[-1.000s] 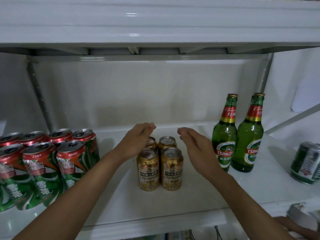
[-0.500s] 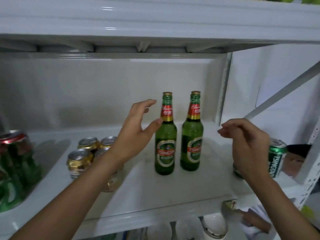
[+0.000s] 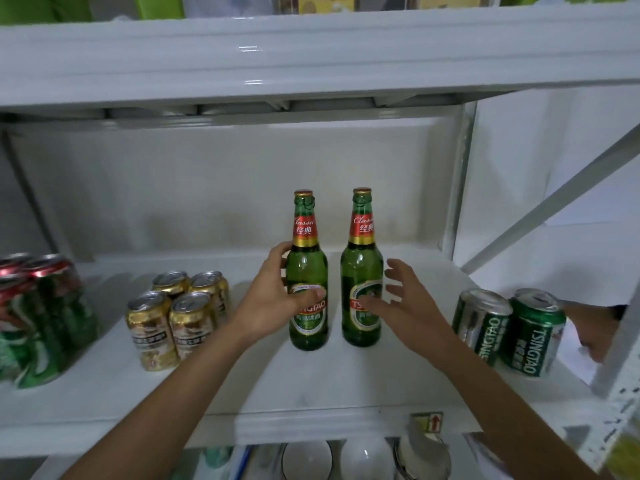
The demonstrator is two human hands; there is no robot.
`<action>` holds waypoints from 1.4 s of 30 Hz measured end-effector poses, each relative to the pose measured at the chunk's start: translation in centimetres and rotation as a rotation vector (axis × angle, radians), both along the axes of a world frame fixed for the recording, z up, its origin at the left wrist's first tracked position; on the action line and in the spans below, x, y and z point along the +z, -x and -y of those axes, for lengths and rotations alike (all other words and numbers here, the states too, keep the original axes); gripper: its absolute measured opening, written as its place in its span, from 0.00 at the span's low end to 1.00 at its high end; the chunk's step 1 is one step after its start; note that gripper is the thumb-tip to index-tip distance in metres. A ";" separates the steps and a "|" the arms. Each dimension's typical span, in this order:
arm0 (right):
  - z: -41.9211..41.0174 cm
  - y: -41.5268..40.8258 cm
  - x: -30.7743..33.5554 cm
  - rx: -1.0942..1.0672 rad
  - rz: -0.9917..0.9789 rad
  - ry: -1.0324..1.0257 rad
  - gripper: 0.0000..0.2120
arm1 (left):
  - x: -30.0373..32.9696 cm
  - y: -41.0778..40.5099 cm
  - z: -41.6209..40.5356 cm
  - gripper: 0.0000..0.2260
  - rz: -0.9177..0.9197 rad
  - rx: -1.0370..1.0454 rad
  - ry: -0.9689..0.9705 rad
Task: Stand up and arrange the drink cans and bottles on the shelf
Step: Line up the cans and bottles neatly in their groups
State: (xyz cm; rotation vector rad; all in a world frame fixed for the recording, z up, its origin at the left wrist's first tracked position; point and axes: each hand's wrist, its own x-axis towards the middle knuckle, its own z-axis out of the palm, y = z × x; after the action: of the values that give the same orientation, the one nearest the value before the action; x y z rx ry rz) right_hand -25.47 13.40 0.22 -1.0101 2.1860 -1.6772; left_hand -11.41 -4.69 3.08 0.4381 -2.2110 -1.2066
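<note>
My left hand (image 3: 273, 299) has its grip wrapped around the left bottle (image 3: 307, 271), upright on the shelf (image 3: 311, 386). My right hand (image 3: 403, 299), grip wide, touches the right bottle (image 3: 362, 271). 4 gold cans (image 3: 173, 313) stand left of the grip.

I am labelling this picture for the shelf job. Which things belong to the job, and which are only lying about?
Job:
left bottle, gripped by left hand
right bottle, with right hand open beside it
gold cans
green cans
red-green cans
shelf

Lying about:
bowls below
items on the upper shelf
</note>
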 end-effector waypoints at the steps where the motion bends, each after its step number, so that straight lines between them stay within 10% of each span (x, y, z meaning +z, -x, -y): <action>1: 0.4 0.4 -0.2 0.013 0.010 -0.016 0.39 | -0.2 0.0 0.0 0.35 0.011 -0.003 -0.004; 36: 7.7 0.5 -0.2 0.029 -0.078 -0.109 0.28 | -0.6 0.5 4.4 0.37 0.066 0.070 -0.040; 42: 4.9 -1.2 1.6 0.017 -0.097 -0.168 0.45 | -0.4 0.0 0.4 0.34 -0.330 0.315 0.304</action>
State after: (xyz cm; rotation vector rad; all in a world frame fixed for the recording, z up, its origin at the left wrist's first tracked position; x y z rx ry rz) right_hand -24.30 8.54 1.85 -1.0813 2.3263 -1.4368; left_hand -11.37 -5.06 2.65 0.4096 -1.9099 -0.7051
